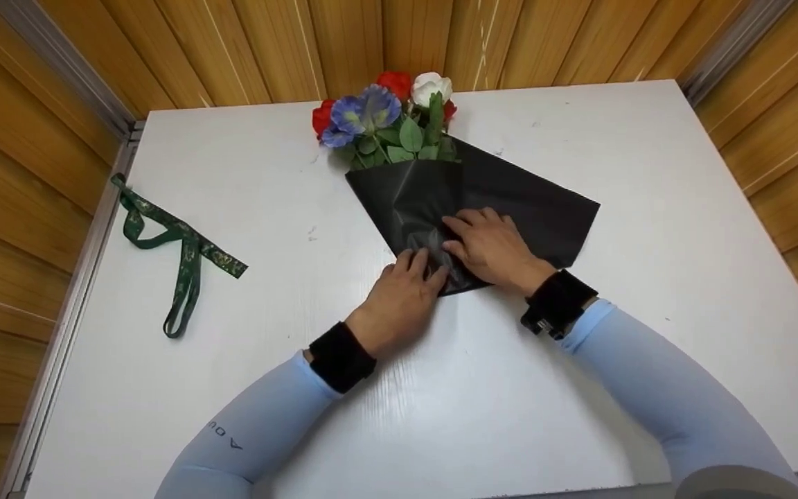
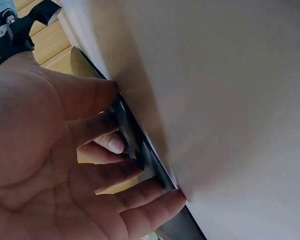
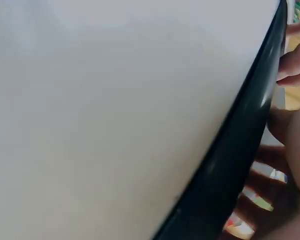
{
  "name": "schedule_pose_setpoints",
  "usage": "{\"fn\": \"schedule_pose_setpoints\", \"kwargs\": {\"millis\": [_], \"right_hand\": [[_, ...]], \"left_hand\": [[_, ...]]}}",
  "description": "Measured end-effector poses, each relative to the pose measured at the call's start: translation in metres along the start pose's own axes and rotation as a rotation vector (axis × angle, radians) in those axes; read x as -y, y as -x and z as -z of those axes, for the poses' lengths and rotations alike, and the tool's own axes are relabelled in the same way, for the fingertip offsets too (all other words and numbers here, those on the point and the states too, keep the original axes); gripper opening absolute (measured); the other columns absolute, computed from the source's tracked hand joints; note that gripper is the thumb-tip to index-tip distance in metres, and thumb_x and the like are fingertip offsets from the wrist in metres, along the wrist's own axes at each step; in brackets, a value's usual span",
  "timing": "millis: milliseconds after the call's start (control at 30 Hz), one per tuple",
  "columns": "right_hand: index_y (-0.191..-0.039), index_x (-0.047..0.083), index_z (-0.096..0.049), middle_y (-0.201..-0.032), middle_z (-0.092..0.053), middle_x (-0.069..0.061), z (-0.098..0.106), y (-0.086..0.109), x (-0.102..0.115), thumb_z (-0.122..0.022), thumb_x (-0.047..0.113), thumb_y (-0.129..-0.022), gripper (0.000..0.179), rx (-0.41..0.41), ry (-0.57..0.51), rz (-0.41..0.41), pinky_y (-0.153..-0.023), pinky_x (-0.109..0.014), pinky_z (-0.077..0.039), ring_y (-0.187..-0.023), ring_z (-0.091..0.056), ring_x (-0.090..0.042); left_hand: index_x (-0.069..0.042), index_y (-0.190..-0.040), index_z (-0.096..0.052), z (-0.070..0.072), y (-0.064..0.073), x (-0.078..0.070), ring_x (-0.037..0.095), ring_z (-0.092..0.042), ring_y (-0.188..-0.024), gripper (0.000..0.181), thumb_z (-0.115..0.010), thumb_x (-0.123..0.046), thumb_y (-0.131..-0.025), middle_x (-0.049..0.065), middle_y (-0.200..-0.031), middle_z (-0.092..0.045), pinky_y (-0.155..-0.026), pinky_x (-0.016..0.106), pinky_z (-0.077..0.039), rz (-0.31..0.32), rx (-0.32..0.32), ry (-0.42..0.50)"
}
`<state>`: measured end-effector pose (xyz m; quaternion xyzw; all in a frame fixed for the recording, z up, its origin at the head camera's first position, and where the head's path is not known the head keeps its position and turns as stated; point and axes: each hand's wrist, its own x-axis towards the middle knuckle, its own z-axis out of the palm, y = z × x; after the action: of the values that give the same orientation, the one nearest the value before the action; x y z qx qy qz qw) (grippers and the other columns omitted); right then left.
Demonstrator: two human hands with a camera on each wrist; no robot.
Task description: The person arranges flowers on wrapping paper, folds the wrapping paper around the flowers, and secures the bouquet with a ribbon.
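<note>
Black wrapping paper (image 1: 537, 197) lies on the white table, folded over the stems of a bunch of flowers. A white flower (image 1: 431, 88), red flowers (image 1: 393, 84), bluish-purple blooms (image 1: 364, 112) and green leaves (image 1: 411, 135) stick out of its top; the stems are hidden. My left hand (image 1: 400, 301) presses its fingertips on the paper's lower left edge, and the left wrist view shows the fingers (image 2: 150, 210) extended against it. Spread across the folded front, my right hand (image 1: 492, 246) rests on the paper beside the unfolded right flap.
A dark green patterned ribbon (image 1: 191, 256) lies loosely looped on the table's left side. The white table (image 1: 683, 277) is bordered by wood-panelled walls (image 1: 413, 41) at the back and both sides. Metal rails (image 1: 66, 333) run along the left edge.
</note>
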<state>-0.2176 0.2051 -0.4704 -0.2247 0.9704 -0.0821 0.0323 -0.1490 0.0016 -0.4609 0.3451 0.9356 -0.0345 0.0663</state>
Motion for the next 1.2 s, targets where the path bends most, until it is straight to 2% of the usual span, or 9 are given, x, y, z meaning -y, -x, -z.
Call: {"fn": "schedule_pose_setpoints", "kwargs": {"millis": [133,267,400,567,667,833,967,1067,1200], "right_hand": [[-0.156,0.011,-0.047,-0.154,-0.048,-0.016,0.003,0.004,-0.002,-0.046,0.043,-0.110,0.056,0.064,-0.084,-0.019,-0.109,-0.066,-0.036,-0.139,-0.043,-0.041],[-0.153,0.005,-0.048,-0.153,-0.050,-0.018,0.007,0.014,-0.013,-0.049,0.039,-0.109,0.055,0.038,-0.182,-0.054,-0.112,-0.064,-0.036,-0.140,-0.044,-0.041],[-0.149,-0.001,-0.051,-0.148,-0.053,-0.023,0.011,0.027,-0.034,-0.053,0.033,-0.108,0.053,-0.022,-0.233,-0.161,-0.111,-0.061,-0.037,-0.136,-0.046,-0.044],[-0.151,-0.008,-0.043,-0.150,-0.044,-0.033,0.021,0.044,-0.072,-0.052,0.031,-0.108,0.059,-0.002,-0.215,-0.334,-0.109,-0.066,-0.033,-0.136,-0.039,-0.051],[-0.154,-0.011,-0.034,-0.154,-0.034,-0.037,0.026,0.052,-0.095,-0.051,0.041,-0.107,0.072,0.031,-0.214,-0.448,-0.107,-0.071,-0.030,-0.139,-0.030,-0.057],[-0.158,-0.015,-0.005,-0.159,-0.011,-0.044,0.029,0.066,-0.126,-0.046,0.072,-0.098,0.114,0.122,-0.225,-0.595,-0.110,-0.079,-0.016,-0.144,-0.009,-0.066],[-0.156,-0.016,0.007,-0.161,0.005,-0.044,0.029,0.069,-0.133,-0.040,0.082,-0.093,0.126,0.191,-0.234,-0.625,-0.113,-0.079,-0.004,-0.147,0.007,-0.064],[-0.156,-0.018,0.003,-0.161,0.006,-0.043,0.028,0.069,-0.131,-0.037,0.080,-0.096,0.121,0.194,-0.228,-0.599,-0.115,-0.078,-0.002,-0.148,0.009,-0.063],[-0.156,-0.018,-0.016,-0.162,-0.001,-0.043,0.027,0.067,-0.125,-0.047,0.065,-0.102,0.103,0.110,-0.248,-0.542,-0.116,-0.076,-0.003,-0.149,0.006,-0.061]], "left_hand": [[-0.016,-0.158,-0.043,0.005,-0.005,-0.003,0.040,-0.045,-0.137,0.053,-0.053,-0.030,-0.107,0.020,-0.158,-0.041,-0.097,0.048,-0.055,0.034,0.021,-0.009],[-0.020,-0.161,-0.039,0.009,-0.013,-0.007,0.038,-0.047,-0.132,0.065,-0.055,-0.048,-0.105,0.016,-0.158,-0.041,-0.093,0.047,-0.055,0.072,0.038,-0.029],[-0.025,-0.161,-0.038,0.012,-0.019,-0.007,0.037,-0.046,-0.131,0.064,-0.055,-0.049,-0.105,0.013,-0.158,-0.041,-0.094,0.048,-0.054,0.104,0.064,-0.008],[-0.026,-0.163,-0.035,0.016,-0.024,-0.005,0.038,-0.042,-0.137,0.068,-0.055,-0.053,-0.104,0.009,-0.160,-0.039,-0.098,0.050,-0.052,0.122,0.104,0.015],[-0.026,-0.163,-0.034,0.018,-0.026,-0.003,0.039,-0.040,-0.139,0.071,-0.055,-0.056,-0.102,0.009,-0.160,-0.039,-0.099,0.050,-0.052,0.116,0.120,0.010],[-0.026,-0.162,-0.036,0.019,-0.028,-0.004,0.038,-0.039,-0.140,0.070,-0.056,-0.057,-0.102,0.009,-0.161,-0.038,-0.099,0.049,-0.053,0.111,0.130,0.011],[-0.026,-0.162,-0.037,0.018,-0.029,-0.004,0.038,-0.040,-0.139,0.070,-0.056,-0.056,-0.102,0.009,-0.161,-0.038,-0.097,0.049,-0.054,0.109,0.125,0.015],[-0.026,-0.162,-0.036,0.019,-0.029,-0.003,0.037,-0.040,-0.139,0.070,-0.056,-0.056,-0.102,0.009,-0.161,-0.038,-0.096,0.048,-0.054,0.113,0.127,0.016],[-0.026,-0.162,-0.036,0.019,-0.028,-0.004,0.037,-0.041,-0.138,0.070,-0.056,-0.056,-0.102,0.009,-0.161,-0.038,-0.095,0.047,-0.055,0.118,0.124,0.014]]}}
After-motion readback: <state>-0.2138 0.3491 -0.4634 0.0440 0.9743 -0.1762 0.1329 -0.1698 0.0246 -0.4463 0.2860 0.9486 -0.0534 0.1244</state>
